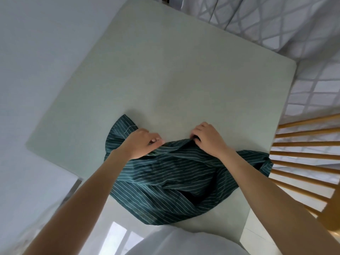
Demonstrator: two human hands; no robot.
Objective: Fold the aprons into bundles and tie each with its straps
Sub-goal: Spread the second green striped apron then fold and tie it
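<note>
Green cotton with thin white stripes is what we have under both hands: one apron (171, 179), rumpled and unfolded, lying across the near part of the pale bench (165, 80). Its lower edge hangs over the near edge of the bench toward our body, one end reaches left past our wrist, and the other end trails to the right-hand edge of the bench.

Our left hand (141, 142) sits on the far edge of the cloth with its fingers (154, 140) curled in, pinching a fold of the fabric. Our right hand (206, 138) does the same a little way to the right, fingers tucked down and gripping the far hem, so the stretch of cloth between the two hands is bunched into a ridge (we cannot make out any strap among the folds).

Beside the bench on the right stands a wooden chair (301, 159) with a spindle back. Patterned white curtain (276, 21) hangs beyond the far corner.
</note>
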